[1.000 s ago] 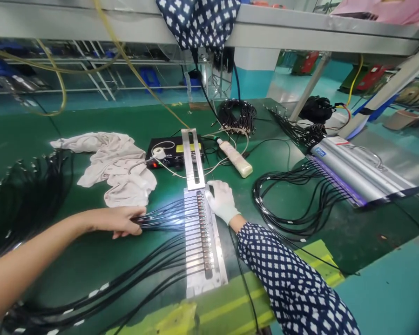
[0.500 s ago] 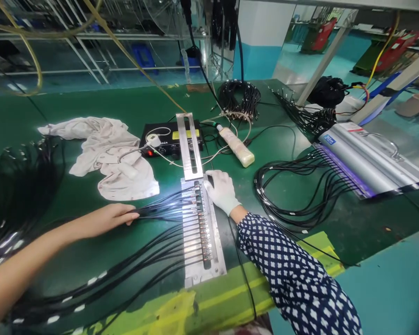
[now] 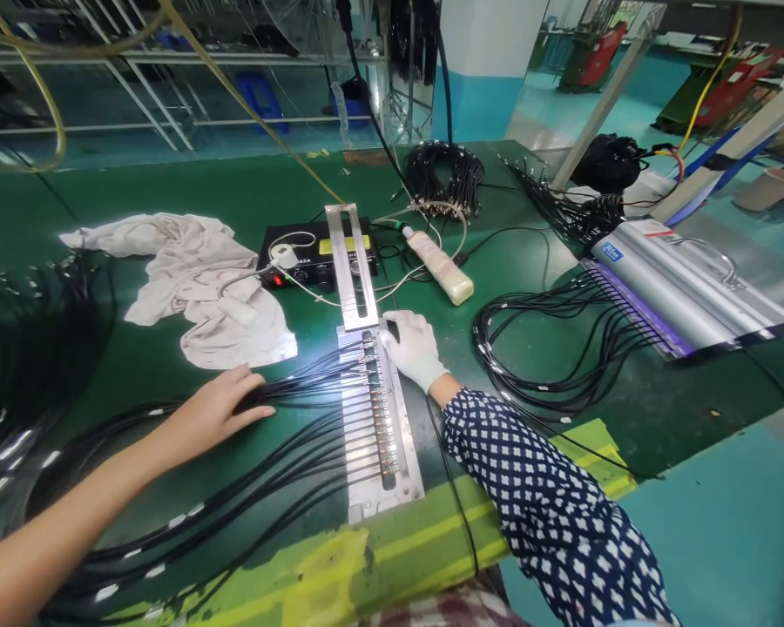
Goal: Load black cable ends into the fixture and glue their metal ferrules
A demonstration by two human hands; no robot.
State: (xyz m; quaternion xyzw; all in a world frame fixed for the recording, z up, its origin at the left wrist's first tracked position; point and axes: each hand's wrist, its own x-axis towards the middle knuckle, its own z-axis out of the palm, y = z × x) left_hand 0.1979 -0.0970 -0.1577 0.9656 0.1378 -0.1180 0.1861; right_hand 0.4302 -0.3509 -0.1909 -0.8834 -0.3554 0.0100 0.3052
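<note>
A metal fixture (image 3: 405,453) lies on the green bench with a row of black cables (image 3: 307,437) laid into its slots, their small connector ends in line. At its left, my bare left hand (image 3: 226,405) is closed loosely round the upper bundle of these cables, thumb below and fingers above. My right hand (image 3: 416,350), in a white glove, grips the fixture's upper right edge with bent fingers; its fingertips are partly hidden. Just above lies a slotted metal plate (image 3: 348,287), its far end over a black control box (image 3: 300,277).
A crumpled white cloth (image 3: 196,296) lies left of the box, a bottle (image 3: 441,266) to its right. Coiled cables run into a silver lamp unit (image 3: 686,279) with a violet glow. More cable bundles (image 3: 441,174) lie behind. Yellow tape (image 3: 327,583) covers the front edge.
My left hand has shifted slightly right and up along the cable bundle, its thumb and fingers now further apart. The cables at lower left have moved a little. My right hand stays at the fixture.
</note>
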